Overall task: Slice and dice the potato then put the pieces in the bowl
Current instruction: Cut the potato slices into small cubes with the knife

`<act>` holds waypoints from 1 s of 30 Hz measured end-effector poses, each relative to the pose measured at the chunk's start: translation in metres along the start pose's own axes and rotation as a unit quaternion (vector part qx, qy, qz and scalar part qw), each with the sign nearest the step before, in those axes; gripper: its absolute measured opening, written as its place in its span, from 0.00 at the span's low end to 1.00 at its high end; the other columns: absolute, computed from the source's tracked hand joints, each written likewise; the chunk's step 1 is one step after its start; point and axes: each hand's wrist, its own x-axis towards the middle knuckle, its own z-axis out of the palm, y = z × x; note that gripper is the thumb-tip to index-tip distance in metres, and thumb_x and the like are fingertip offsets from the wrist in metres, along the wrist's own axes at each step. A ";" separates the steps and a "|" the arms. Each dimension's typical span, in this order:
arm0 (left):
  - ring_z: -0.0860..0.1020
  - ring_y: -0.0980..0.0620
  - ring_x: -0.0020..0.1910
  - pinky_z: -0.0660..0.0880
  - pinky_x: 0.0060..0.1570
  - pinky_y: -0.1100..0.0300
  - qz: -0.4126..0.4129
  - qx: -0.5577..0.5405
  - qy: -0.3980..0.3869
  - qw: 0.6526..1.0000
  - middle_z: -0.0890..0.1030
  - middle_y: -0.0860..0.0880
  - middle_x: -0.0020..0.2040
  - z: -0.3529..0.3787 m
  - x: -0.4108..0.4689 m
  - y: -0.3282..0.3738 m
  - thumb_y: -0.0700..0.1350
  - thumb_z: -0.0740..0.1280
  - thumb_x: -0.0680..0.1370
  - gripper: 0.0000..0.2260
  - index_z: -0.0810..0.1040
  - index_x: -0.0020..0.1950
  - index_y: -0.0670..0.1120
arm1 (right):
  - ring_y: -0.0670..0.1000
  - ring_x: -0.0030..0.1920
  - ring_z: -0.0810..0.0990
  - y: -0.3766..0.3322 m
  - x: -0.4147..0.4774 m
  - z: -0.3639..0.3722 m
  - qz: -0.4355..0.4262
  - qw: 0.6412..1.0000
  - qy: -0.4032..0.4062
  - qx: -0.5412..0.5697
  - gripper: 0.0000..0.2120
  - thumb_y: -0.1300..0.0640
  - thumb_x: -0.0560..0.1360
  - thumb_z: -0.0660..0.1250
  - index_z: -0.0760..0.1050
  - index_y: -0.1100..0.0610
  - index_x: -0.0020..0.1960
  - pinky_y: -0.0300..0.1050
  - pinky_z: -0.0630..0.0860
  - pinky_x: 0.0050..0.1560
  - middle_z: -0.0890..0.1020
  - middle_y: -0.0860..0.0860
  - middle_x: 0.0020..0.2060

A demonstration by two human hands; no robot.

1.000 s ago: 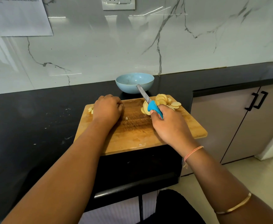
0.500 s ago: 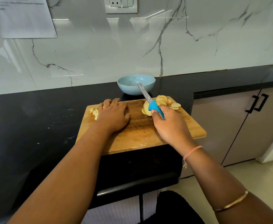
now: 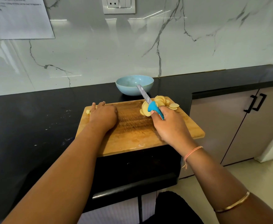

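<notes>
A wooden cutting board (image 3: 132, 135) lies on the black counter. Round potato slices (image 3: 161, 101) are piled at its far right corner. My right hand (image 3: 169, 125) grips a knife (image 3: 150, 104) by its blue handle, with the blade pointing up and away over the slices toward the light blue bowl (image 3: 134, 84) behind the board. My left hand (image 3: 102, 116) lies palm down on the board's far left part, fingers extended, covering small potato pieces; one piece (image 3: 88, 112) shows at the board's left edge.
The black counter (image 3: 35, 118) stretches left and right and ends against a white marble wall. Cabinet doors with black handles (image 3: 255, 102) stand lower right. A black oven handle (image 3: 132, 187) sits below the board. A socket plate and a paper sheet hang on the wall.
My left hand has gone from curled to flat and slid left over the small pieces at the board's far left. The right hand and knife have barely moved.
</notes>
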 end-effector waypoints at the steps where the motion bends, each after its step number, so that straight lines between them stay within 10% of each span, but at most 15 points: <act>1: 0.56 0.46 0.76 0.46 0.74 0.43 -0.002 -0.002 0.001 1.000 0.67 0.46 0.73 0.001 0.001 -0.001 0.43 0.53 0.83 0.17 0.70 0.71 0.47 | 0.48 0.37 0.76 0.000 0.000 0.000 0.002 1.000 0.000 0.003 0.11 0.47 0.81 0.56 0.72 0.52 0.55 0.41 0.75 0.36 0.75 0.45 0.37; 15: 0.56 0.46 0.76 0.45 0.73 0.41 0.001 -0.030 0.015 0.999 0.64 0.49 0.75 -0.006 -0.007 -0.006 0.52 0.52 0.84 0.18 0.68 0.72 0.50 | 0.48 0.33 0.76 0.001 0.000 0.001 -0.004 1.000 0.008 0.017 0.09 0.47 0.81 0.57 0.71 0.51 0.52 0.43 0.76 0.35 0.76 0.48 0.37; 30: 0.75 0.49 0.57 0.65 0.61 0.55 0.053 -0.053 0.270 0.960 0.81 0.49 0.55 -0.012 -0.006 0.021 0.58 0.61 0.79 0.17 0.81 0.51 0.47 | 0.46 0.19 0.67 0.007 0.000 -0.016 0.109 0.920 -0.028 0.374 0.12 0.51 0.80 0.59 0.76 0.59 0.53 0.35 0.63 0.21 0.72 0.51 0.25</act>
